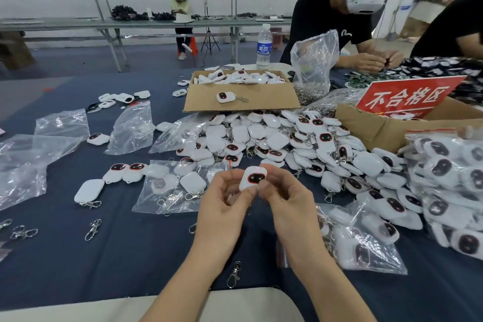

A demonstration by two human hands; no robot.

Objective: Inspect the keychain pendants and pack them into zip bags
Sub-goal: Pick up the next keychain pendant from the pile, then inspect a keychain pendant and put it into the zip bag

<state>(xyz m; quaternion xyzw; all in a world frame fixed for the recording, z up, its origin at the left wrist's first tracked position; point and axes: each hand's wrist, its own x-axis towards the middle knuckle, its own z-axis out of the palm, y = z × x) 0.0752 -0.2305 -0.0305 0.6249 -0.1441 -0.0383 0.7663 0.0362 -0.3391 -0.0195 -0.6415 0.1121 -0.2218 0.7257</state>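
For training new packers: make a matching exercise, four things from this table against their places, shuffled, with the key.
1 inspected pendant
2 water bottle
3 red sign
4 loose clasp

A in the right cardboard box
B behind the open carton
C on the blue cloth, nearest the person
D between left hand and right hand

Pairs: 1-D, 2-B, 3-A, 4-C

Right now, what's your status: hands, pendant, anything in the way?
Left hand and right hand both pinch one white plastic pendant with a dark red-rimmed face. Held over the dark blue tablecloth. Clear plastic zip bag just left; nothing blocking.
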